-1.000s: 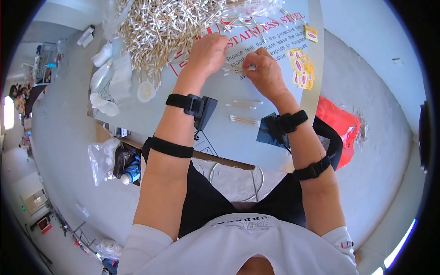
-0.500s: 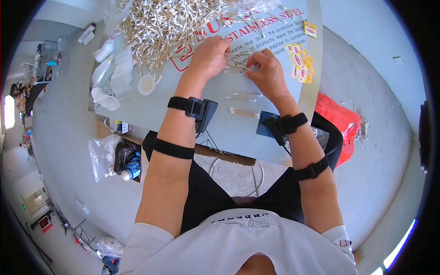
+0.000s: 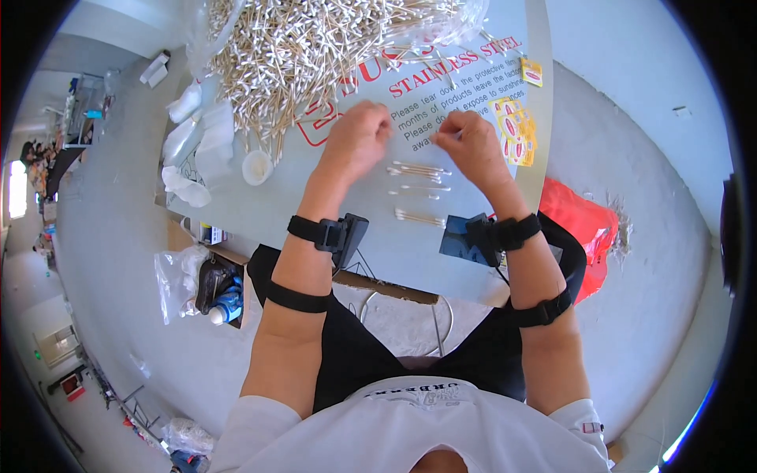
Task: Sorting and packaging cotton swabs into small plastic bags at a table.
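My left hand [image 3: 359, 140] hovers over the sheet-covered table with curled fingers; its fingertips are blurred and partly hidden. To its right, my right hand [image 3: 473, 150] has its thumb and index finger drawn together, and no swab sticks out from them. Just below and between the hands lies a loose group of cotton swabs [image 3: 420, 170], sticks running sideways. Nearer me are a sparser pair of cotton swabs [image 3: 422, 188] and a tight bundle of cotton swabs [image 3: 421, 217]. A large heap of cotton swabs [image 3: 303, 59] covers the far left of the table.
Small yellow packets [image 3: 514, 130] lie at the table's right side. A white cup [image 3: 257, 168] stands below the heap, beside crumpled white wrapping [image 3: 215, 142]. Near my right wrist is a dark flat card [image 3: 465, 240]. A red bag [image 3: 579, 229] rests on the floor at right.
Both hands have drawn back toward me and apart. The swabs that were between my fingers now lie on the table just above the other small groups.
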`<move>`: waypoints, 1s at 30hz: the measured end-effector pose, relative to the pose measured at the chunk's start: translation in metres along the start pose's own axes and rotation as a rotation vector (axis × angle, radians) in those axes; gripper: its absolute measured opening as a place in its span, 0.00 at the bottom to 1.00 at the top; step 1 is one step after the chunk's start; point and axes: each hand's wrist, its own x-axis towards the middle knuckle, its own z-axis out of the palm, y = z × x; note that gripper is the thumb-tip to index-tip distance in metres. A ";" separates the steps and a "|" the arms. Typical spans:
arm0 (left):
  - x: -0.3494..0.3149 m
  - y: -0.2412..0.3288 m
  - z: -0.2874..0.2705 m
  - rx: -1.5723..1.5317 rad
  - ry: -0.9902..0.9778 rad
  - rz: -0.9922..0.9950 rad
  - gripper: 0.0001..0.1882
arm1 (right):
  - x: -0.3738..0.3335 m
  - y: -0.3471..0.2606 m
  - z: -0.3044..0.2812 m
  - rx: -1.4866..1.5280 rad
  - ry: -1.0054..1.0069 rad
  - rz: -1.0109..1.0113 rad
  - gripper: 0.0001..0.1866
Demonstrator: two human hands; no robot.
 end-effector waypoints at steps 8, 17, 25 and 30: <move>0.021 -0.026 -0.005 0.132 0.165 -0.054 0.20 | 0.080 0.002 -0.012 -0.250 0.386 -0.006 0.22; 0.021 -0.020 -0.003 0.141 0.135 -0.078 0.23 | 0.107 0.016 -0.006 -0.414 0.243 0.078 0.14; 0.011 -0.037 0.004 0.022 0.327 0.079 0.20 | 0.049 0.009 -0.006 -0.254 0.170 -0.055 0.09; 0.008 -0.015 0.024 0.075 0.273 0.205 0.19 | 0.015 0.014 0.001 -0.259 0.214 -0.111 0.04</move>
